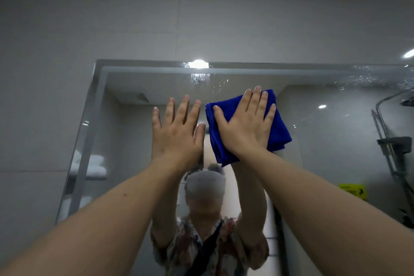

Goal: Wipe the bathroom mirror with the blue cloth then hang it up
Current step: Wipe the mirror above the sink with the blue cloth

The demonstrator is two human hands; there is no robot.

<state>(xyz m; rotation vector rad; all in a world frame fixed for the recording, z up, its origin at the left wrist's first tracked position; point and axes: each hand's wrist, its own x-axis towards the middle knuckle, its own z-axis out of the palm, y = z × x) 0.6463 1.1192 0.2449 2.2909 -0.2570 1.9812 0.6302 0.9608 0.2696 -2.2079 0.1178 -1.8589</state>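
Both my arms reach up to the bathroom mirror, whose top edge runs just above my fingertips and whose left edge slants down well to the side of my left hand. That leaves a broad stretch of open glass to the right of my right hand, and a narrower strip between my left hand and the frame. Fine water droplets speckle the smooth, glossy glass along the top, thickest toward the upper right corner. Pale, matte-looking wall tiles with thin grout lines surround the mirror. My right hand lies flat with its 5 fingers spread, palm pressing the blue cloth against the glass without curling round it. The cloth is a deep, saturated blue, soft and plush like microfibre, folded into a thick, roughly square pad with layered edges showing at its left side and lower corner. My left hand is fully open too, fingers straight and fanned, holding nothing, just beside the cloth; whether it touches the glass I cannot tell. Reflected in the mirror are folded white towels on a shelf at left and metal shower pipes at right.
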